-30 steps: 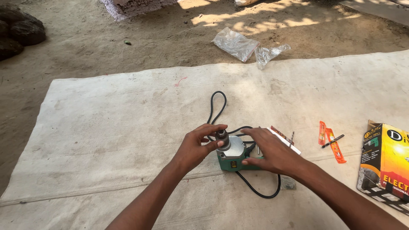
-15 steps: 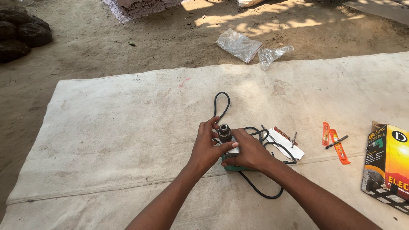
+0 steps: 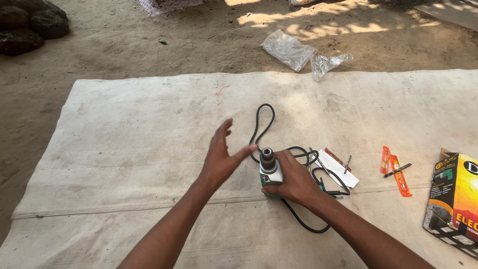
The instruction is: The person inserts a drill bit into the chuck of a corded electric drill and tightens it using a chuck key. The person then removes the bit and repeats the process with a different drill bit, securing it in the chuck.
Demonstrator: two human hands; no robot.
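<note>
At frame centre, the right hand (image 3: 294, 182) grips the drill (image 3: 270, 172) upright, seemingly steadying it, while the left hand (image 3: 221, 157) hovers beside the chuck (image 3: 267, 157), fingers spread.

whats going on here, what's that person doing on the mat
A person kneels or sits over a pale cloth mat on bare ground, working on a small green and white electric drill stood with its chuck pointing up. The right hand grips the drill body, while the left hand is open beside the chuck, fingers spread, holding nothing. The drill's black cord loops across the mat. Nearby lie a drill bit, orange strips, a white card and the yellow box.
</note>
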